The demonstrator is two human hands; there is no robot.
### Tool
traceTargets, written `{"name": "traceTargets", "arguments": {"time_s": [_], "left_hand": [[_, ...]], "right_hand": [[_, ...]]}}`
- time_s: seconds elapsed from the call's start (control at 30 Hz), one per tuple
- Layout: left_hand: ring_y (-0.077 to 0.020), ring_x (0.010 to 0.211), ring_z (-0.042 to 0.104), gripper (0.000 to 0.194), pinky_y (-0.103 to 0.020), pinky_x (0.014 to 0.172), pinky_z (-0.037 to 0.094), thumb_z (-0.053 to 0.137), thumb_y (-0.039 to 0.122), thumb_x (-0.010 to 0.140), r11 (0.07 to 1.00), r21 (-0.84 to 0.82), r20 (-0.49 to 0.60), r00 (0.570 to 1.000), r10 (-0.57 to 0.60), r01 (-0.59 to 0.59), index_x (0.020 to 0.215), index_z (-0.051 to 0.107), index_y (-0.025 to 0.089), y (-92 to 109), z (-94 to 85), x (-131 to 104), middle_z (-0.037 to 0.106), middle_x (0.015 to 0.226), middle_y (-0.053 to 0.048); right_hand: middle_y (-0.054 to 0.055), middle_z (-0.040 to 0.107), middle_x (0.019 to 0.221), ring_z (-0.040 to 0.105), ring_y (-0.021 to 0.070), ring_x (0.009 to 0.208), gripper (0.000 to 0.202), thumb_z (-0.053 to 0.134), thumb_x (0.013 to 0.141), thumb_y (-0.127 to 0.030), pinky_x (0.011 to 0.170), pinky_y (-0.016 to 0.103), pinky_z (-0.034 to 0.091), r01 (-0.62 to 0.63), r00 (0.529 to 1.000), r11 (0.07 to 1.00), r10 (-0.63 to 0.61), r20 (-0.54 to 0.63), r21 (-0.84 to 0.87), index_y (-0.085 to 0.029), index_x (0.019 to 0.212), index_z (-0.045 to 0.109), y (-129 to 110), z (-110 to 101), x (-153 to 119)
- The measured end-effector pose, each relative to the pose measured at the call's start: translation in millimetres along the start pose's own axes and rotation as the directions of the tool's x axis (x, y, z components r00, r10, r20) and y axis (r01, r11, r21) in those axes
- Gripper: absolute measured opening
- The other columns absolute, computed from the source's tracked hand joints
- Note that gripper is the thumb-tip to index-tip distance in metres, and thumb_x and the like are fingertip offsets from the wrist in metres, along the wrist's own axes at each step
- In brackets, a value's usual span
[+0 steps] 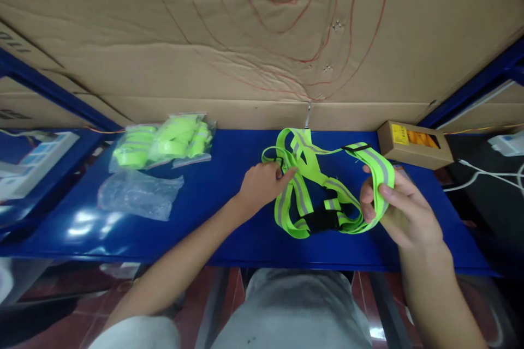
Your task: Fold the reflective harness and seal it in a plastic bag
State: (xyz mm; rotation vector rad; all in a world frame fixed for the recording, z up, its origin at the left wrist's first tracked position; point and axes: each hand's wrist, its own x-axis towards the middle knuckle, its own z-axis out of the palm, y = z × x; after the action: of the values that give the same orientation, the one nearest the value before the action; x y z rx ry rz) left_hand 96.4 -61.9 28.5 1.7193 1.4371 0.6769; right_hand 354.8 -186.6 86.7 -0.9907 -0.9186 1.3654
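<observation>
The green straps [283, 210] are pinched by the left hand [260, 186] and the right hand [414, 219] over the blue table [233, 155]. Loops are best pulled apart gently, so no twists are made.

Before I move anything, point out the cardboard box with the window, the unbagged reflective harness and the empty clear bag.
Cardboard box [396, 144]: head view, on its side wall.
Reflective harness [322, 221]: head view, on its black patch.
Empty clear bag [139, 194]: head view, on its middle.

Table [225, 169] gap between clear bag [141, 195] and straps [302, 196]; left forearm [192, 245] crosses near end, cardboard [229, 114] blocks far side.
</observation>
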Motion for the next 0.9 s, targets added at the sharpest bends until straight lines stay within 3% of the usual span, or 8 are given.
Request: {"name": "traceTargets", "arguments": {"time_s": [0.2, 0.3, 0.4, 0.43, 0.57, 0.67, 0.77, 0.9], "left_hand": [[-0.0424, 0.101, 0.069, 0.048, -0.051, 0.094, 0.051, 0.086, 0.037, 0.066, 0.996, 0.064, 0.048, 0.997, -0.063, 0.06, 0.047, 0.045, 0.021, 12.5, 15.6, 47.3, 0.063, 0.067, -0.013], [-0.0301, 0.076, 0.071, 0.026, -0.043, 0.08, 0.057, 0.074, 0.035, 0.073, 0.995, -0.084, 0.126, 0.991, -0.037, 0.048, 0.059, 0.061, 0.018, 9.7, 0.3, 48.6, 0.065, 0.063, -0.009], [-0.0245, 0.081, 0.073, 0.028, -0.039, 0.081, 0.06, 0.055, 0.04, 0.083, 0.953, -0.304, 0.096, 0.995, 0.019, 0.011, 0.084, 0.069, 0.017, 10.5, -28.6, 31.7, 0.074, 0.083, -0.009], [-0.0235, 0.088, 0.074, 0.03, -0.038, 0.086, 0.061, 0.051, 0.041, 0.084, 0.903, -0.429, 0.062, 0.997, 0.036, -0.006, 0.09, 0.07, 0.018, 11.4, -39.4, 23.3, 0.076, 0.089, -0.008], [-0.0166, 0.085, 0.074, 0.009, -0.03, 0.09, 0.06, 0.063, 0.027, 0.08, 0.322, -0.944, -0.078, 0.997, -0.024, -0.067, 0.087, 0.065, 0.021, 15.0, -74.7, -12.0, 0.073, 0.078, 0.001], [-0.0101, 0.058, 0.066, 0.012, -0.025, 0.076, 0.061, 0.06, 0.032, 0.095, 0.162, -0.987, -0.023, 1.0, -0.015, -0.02, 0.092, 0.065, 0.022, 18.3, -83.7, -31.7, 0.059, 0.057, 0.007], [-0.0075, 0.039, 0.05, 0.021, -0.02, 0.054, 0.053, 0.052, 0.033, 0.105, 0.17, -0.982, 0.088, 0.994, 0.057, 0.077, 0.103, 0.069, 0.02, 22.3, -79.0, -43.3, 0.047, 0.046, 0.01], [-0.0097, 0.039, 0.053, 0.018, -0.022, 0.05, 0.052, 0.054, 0.031, 0.105, 0.289, -0.946, 0.177, 0.981, 0.079, 0.147, 0.108, 0.07, 0.021, 22.9, -65.4, -47.6, 0.056, 0.052, 0.007]], "right_hand": [[0.002, 0.074, 0.078, 0.067, 0.0173, 0.056, 0.032, 0.078, 0.09, -0.041, 0.051, 0.031, 0.056, 0.027, 1.0, 0.999, -0.026, 0.015, -0.035, -0.025, 0.117, 0.072, 1.0, 3.9, -5.7], [0.001, 0.074, 0.077, 0.064, 0.0165, 0.053, 0.033, 0.078, 0.09, -0.041, 0.051, 0.032, 0.054, 0.059, 0.996, 0.998, -0.06, -0.06, -0.016, -0.027, 0.119, 0.071, -5.6, -6.8, -7.6], [-0.001, 0.073, 0.076, 0.058, 0.015, 0.05, 0.031, 0.076, 0.09, -0.039, 0.05, 0.032, 0.052, 0.14, 0.978, 0.989, -0.132, -0.161, 0.042, -0.029, 0.118, 0.07, -12.2, -20.4, -4.5], [-0.002, 0.073, 0.077, 0.056, 0.0141, 0.05, 0.029, 0.075, 0.09, -0.037, 0.05, 0.031, 0.052, 0.172, 0.969, 0.982, -0.154, -0.194, 0.076, -0.03, 0.117, 0.069, -13.6, -24.6, -2.6], [-0.003, 0.069, 0.077, 0.046, 0.011, 0.049, 0.023, 0.07, 0.091, -0.029, 0.047, 0.027, 0.048, 0.235, 0.938, 0.941, -0.155, -0.309, 0.242, -0.032, 0.114, 0.07, -12.2, -36.7, 6.5], [-0.002, 0.068, 0.08, 0.041, 0.012, 0.05, 0.022, 0.065, 0.091, -0.03, 0.046, 0.028, 0.046, 0.2, 0.94, 0.955, -0.123, -0.319, 0.221, -0.033, 0.111, 0.071, -4.7, -38.3, 10.9], [-0.002, 0.07, 0.085, 0.047, 0.0133, 0.051, 0.019, 0.063, 0.092, -0.037, 0.051, 0.031, 0.049, 0.123, 0.966, 0.988, -0.099, -0.238, 0.09, -0.034, 0.109, 0.07, 4.1, -33.2, 11.5], [-0.002, 0.073, 0.084, 0.054, 0.0141, 0.051, 0.033, 0.069, 0.089, -0.038, 0.05, 0.031, 0.05, 0.023, 0.982, 0.998, -0.012, -0.189, 0.055, -0.032, 0.121, 0.067, 11.2, -24.9, 9.5]]}}
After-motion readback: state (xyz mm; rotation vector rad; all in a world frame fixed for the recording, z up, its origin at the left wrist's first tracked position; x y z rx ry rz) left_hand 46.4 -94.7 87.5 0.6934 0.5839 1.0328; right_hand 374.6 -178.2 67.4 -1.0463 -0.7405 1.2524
